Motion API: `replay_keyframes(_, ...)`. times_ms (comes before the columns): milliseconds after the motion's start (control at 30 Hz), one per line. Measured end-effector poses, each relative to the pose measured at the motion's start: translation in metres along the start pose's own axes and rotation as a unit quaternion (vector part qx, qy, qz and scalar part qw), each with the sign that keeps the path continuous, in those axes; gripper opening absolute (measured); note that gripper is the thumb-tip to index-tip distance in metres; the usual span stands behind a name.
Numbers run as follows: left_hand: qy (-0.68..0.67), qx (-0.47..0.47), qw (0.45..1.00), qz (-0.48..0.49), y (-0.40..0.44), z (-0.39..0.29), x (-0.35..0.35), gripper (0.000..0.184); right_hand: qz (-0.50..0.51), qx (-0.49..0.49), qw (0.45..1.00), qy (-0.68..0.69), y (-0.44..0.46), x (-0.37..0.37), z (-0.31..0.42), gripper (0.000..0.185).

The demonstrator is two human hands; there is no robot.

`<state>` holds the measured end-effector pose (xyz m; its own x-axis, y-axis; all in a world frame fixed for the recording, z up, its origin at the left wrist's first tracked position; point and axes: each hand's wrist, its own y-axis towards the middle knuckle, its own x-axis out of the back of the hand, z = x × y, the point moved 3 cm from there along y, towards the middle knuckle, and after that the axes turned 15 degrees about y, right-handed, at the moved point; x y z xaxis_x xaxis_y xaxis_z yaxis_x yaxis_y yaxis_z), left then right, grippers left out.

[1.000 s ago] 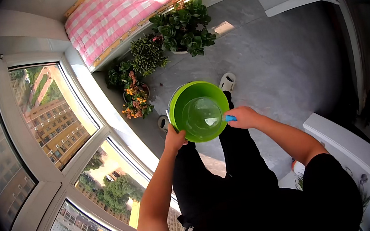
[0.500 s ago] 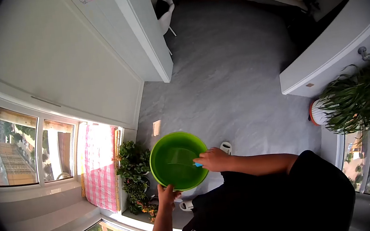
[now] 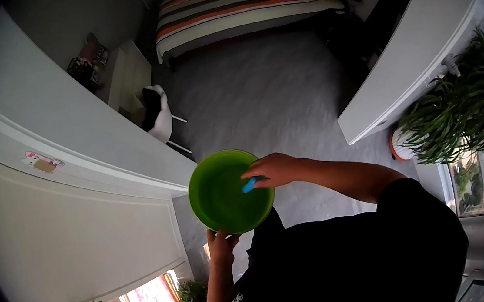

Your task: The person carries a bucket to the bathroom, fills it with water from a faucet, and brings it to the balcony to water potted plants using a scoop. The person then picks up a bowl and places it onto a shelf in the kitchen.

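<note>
My left forearm (image 3: 217,285) stretched forward close beside my torso (image 3: 353,252), and my left hand (image 3: 222,246) pointed away from me, fingers bent in a hold. My right arm (image 3: 350,179) was crooked at the elbow, slanting forward and across to the left. My right hand (image 3: 275,170) pointed leftward, its back upward, fingers and thumb gripping.

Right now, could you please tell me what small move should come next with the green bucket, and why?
I would perhaps ease the green bucket slightly right with the left hand, because in this view its left rim borders the white wall, while the right hand grips the blue handle.
</note>
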<state>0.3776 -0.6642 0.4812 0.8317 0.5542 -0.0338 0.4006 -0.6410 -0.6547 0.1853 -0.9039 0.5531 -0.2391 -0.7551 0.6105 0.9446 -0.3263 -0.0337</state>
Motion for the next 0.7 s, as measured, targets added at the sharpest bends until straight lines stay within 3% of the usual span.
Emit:
replay_keyframes(67, 0.007, 0.0, 1.0, 0.027, 0.062, -0.048, -0.012, 0.04, -0.107, -0.069, 0.99, 0.065, 0.008, 0.068, -0.033, 0.039)
replay_keyframes(100, 0.014, -0.002, 0.999, 0.039, 0.095, -0.078, -0.019, 0.04, -0.208, -0.109, 0.963, 0.133, 0.003, 0.093, -0.061, 0.035)
replay_keyframes(167, 0.08, 0.014, 0.994, 0.069, 0.153, -0.131, -0.036, 0.044, -0.415, -0.162, 0.87, 0.211, -0.031, 0.113, -0.168, 0.023)
replay_keyframes(200, 0.128, -0.092, 0.983, 0.09, 0.189, -0.139, -0.037, 0.047, -0.433, -0.333, 0.806, 0.229, -0.067, 0.119, -0.204, 0.022)
replay_keyframes(233, 0.115, -0.037, 0.988, 0.099, 0.21, -0.177, -0.049, 0.046, -0.467, -0.352, 0.75, 0.309, -0.117, 0.104, -0.266, 0.023)
replay_keyframes(267, 0.135, -0.104, 0.978, 0.122, 0.238, -0.196, -0.053, 0.048, -0.443, -0.427, 0.735, 0.286, -0.17, 0.09, -0.293, 0.025)
replay_keyframes(300, 0.13, -0.102, 0.981, 0.1, 0.257, -0.227, -0.06, 0.048, -0.365, -0.516, 0.736, 0.242, -0.231, 0.065, -0.324, 0.029)
replay_keyframes(333, 0.123, -0.024, 0.989, 0.084, 0.277, -0.258, -0.073, 0.044, -0.266, -0.598, 0.734, 0.18, -0.306, 0.029, -0.358, 0.033)
replay_keyframes(367, 0.112, 0.052, 0.99, 0.073, 0.299, -0.288, -0.08, 0.042, -0.258, -0.642, 0.706, 0.152, -0.347, 0.004, -0.344, 0.033)
replay_keyframes(400, 0.103, 0.046, 0.992, 0.061, 0.32, -0.316, -0.083, 0.042, -0.192, -0.789, 0.528, 0.25, -0.387, -0.018, -0.333, 0.034)
replay_keyframes(433, 0.106, 0.033, 0.992, 0.067, 0.341, -0.341, -0.091, 0.047, -0.159, -0.83, 0.459, 0.273, -0.384, -0.019, -0.317, 0.033)
replay_keyframes(533, 0.094, 0.023, 0.992, 0.084, 0.432, -0.402, -0.112, 0.054, -0.104, -0.812, 0.495, 0.292, -0.298, 0.023, -0.355, 0.031)
replay_keyframes(600, 0.03, 0.015, 0.996, 0.087, 0.491, -0.428, -0.118, 0.064, -0.066, -0.782, 0.55, 0.285, -0.206, 0.075, -0.418, 0.029)
replay_keyframes(700, 0.034, 0.017, 0.999, 0.017, 0.549, -0.487, -0.137, 0.062, -0.013, -0.705, 0.669, 0.235, -0.034, 0.183, -0.544, 0.028)
